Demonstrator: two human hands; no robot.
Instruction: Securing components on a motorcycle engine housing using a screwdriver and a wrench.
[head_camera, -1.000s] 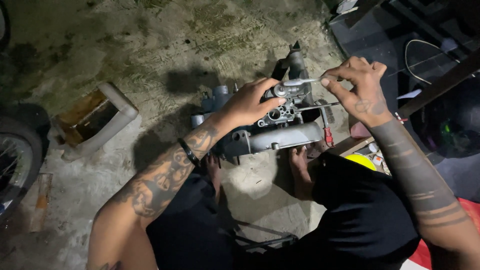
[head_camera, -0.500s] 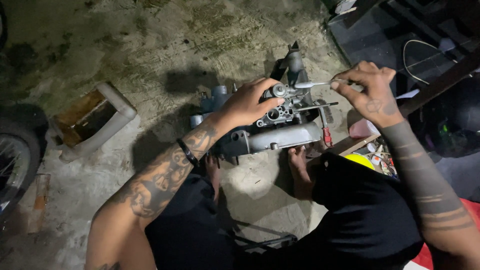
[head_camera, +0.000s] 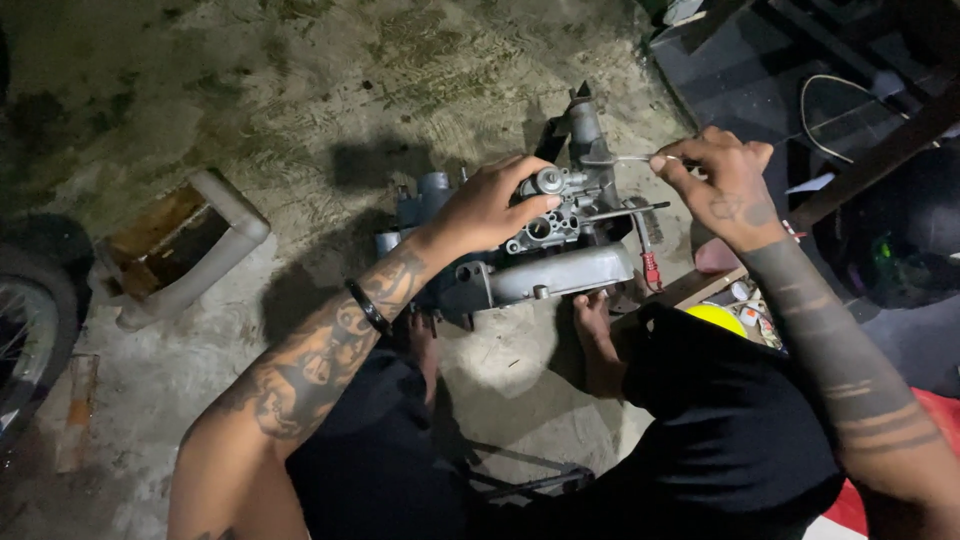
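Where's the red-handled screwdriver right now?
In the head view, the red-handled screwdriver lies right of centre on the floor, just past the right end of the grey engine block, below the right hand.

both forearms bare and heavily tattooed; left hand (head_camera: 490, 210) wrist carries a black band (head_camera: 367, 306). right hand (head_camera: 725, 185) tattooed on its back. black shorts, feet bare.

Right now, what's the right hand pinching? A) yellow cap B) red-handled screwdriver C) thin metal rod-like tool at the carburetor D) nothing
C: the right hand pinches a thin metal tool whose tip reaches the carburetor, which the left hand steadies.
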